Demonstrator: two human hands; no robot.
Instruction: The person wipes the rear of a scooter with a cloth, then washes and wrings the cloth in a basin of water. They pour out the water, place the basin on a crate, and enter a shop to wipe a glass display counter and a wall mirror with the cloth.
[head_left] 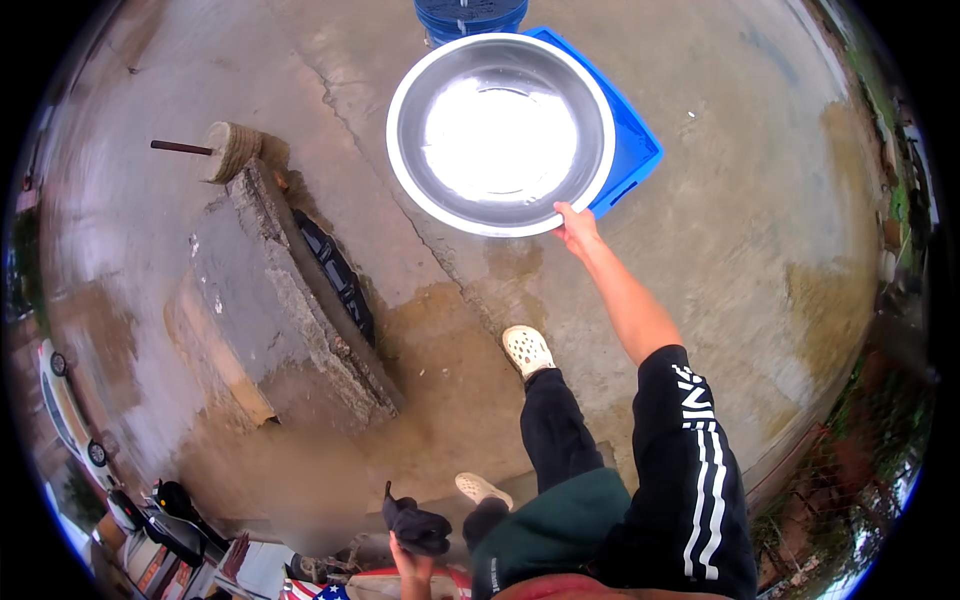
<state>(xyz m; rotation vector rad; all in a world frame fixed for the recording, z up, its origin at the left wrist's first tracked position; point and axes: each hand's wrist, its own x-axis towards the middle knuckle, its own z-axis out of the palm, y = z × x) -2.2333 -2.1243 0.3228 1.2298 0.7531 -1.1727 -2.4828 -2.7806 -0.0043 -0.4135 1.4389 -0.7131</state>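
My right hand point(577, 229) pinches the near rim of a large, round metal basin point(405, 150), fingers closed on its edge. The basin's bright inside shows nothing lying in it apart from glare. Under its right side a blue plastic tray point(635, 150) sticks out, partly hidden. Low in the picture, my left hand point(411, 566) is closed on a bunched dark cloth item point(418, 527); its exact kind is unclear. The cloth item is well apart from the basin.
A blue bucket point(470, 14) stands beyond the basin. To the left are a rough concrete slab point(270, 290), a black plastic-looking object point(335, 270) along its side, and a concrete cylinder point(233, 152) with a rod. A car point(70, 410) and a black scooter point(175, 515) stand farther left.
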